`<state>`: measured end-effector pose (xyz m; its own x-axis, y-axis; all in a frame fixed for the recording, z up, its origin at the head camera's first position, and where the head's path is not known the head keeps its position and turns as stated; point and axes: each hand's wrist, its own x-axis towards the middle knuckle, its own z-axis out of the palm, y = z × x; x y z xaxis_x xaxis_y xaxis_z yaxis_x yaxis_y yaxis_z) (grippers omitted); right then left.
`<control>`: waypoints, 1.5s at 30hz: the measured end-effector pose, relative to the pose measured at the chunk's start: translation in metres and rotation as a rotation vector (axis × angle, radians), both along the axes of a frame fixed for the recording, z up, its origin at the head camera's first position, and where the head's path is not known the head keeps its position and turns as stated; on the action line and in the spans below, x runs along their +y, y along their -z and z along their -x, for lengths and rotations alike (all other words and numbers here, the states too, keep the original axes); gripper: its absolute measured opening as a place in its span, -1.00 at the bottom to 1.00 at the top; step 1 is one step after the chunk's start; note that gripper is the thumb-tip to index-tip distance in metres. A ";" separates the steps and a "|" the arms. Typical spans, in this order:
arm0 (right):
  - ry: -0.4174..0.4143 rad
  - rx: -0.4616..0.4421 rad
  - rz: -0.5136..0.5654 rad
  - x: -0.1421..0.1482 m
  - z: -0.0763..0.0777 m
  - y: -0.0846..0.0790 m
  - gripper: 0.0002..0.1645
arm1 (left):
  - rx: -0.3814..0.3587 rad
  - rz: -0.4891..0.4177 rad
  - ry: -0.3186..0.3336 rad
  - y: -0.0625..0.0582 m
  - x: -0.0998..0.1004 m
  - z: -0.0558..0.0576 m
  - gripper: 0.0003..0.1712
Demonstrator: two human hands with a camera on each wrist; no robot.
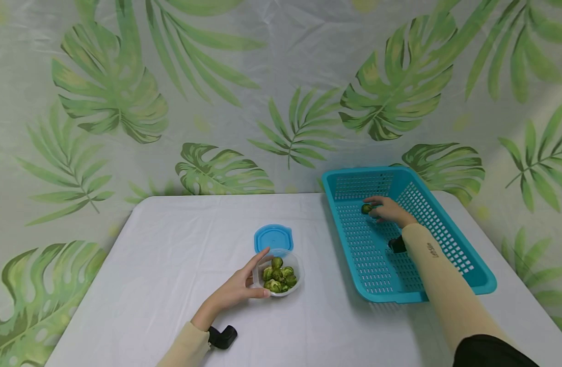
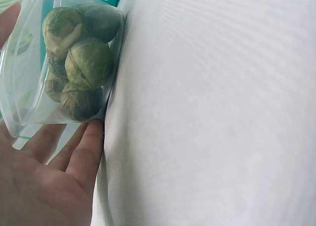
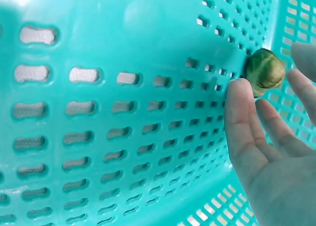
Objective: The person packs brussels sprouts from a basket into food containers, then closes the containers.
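A clear plastic tub [image 1: 301, 275] with several Brussels sprouts [image 1: 276, 275] in it stands on the white-covered table. My left hand [image 1: 235, 289] holds it from the left side, thumb at the near rim and fingers round the far side; the left wrist view shows fingertips low against its wall. Attached at the tub's far side, a blue lid [image 1: 273, 237] lies folded back. Inside the turquoise basket [image 1: 349, 244], my right hand [image 1: 388, 211] reaches with spread, slightly bent fingers around a single Brussels sprout [image 3: 266, 70], which rests on the perforated floor just beyond the fingertips.
The basket's raised, slotted walls surround the right hand, and my right forearm crosses its right rim. White cloth [image 1: 180, 244] covers the table left of the tub. A leaf-patterned curtain [image 1: 225, 112] hangs behind the table's back edge.
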<state>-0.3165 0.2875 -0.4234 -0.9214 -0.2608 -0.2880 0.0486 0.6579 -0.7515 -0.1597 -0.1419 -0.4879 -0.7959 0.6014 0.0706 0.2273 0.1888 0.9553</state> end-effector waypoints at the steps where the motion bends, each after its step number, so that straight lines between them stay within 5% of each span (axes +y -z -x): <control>1: -0.005 0.002 -0.004 0.000 0.000 0.001 -0.32 | 0.000 0.000 0.000 0.000 0.000 0.000 0.06; 21: 0.031 0.072 -0.016 -0.006 0.001 0.004 -0.46 | -0.001 0.005 -0.001 0.000 0.000 0.000 0.06; 28: 0.051 0.133 0.089 -0.007 0.000 -0.003 -0.57 | -0.001 0.012 -0.005 -0.002 0.000 -0.001 0.06; 45: 0.048 0.124 0.228 -0.003 -0.011 -0.018 -0.54 | -0.005 0.013 -0.012 -0.002 0.001 -0.001 0.05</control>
<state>-0.3060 0.2849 -0.4058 -0.9589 -0.2613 -0.1107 -0.0262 0.4697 -0.8825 -0.1583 -0.1405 -0.4856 -0.8036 0.5924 0.0583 0.2199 0.2044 0.9539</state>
